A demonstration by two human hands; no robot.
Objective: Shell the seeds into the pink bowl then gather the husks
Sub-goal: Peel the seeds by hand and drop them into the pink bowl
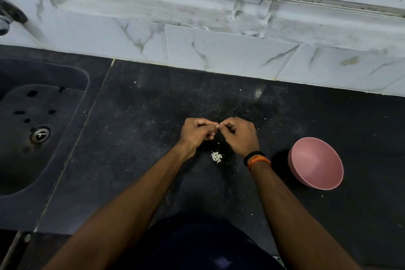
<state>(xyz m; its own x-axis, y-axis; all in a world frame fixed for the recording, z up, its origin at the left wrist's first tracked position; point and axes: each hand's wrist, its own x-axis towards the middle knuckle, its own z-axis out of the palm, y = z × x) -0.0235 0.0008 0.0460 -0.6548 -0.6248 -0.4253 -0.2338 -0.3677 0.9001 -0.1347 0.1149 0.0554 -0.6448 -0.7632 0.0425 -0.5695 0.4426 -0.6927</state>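
Pale, a small white seed (pixel 217 126) is pinched between the curled fingertips of the left hand (pixel 195 133) and right hand (pixel 240 135) above the black speckled stone tabletop (pixel 135 155); a little heap of white seeds (pixel 217 157) lies beneath; the round pink plastic bowl (pixel 315 163) stands to the right, its contents hard to make out.

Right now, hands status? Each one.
Left hand: closed, pinching the seed.
Right hand: closed, pinching the same seed from the other side.

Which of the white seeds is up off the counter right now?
The single seed pinched between the fingertips of the left hand and right hand. The other seeds lie in a small pile on the counter below.
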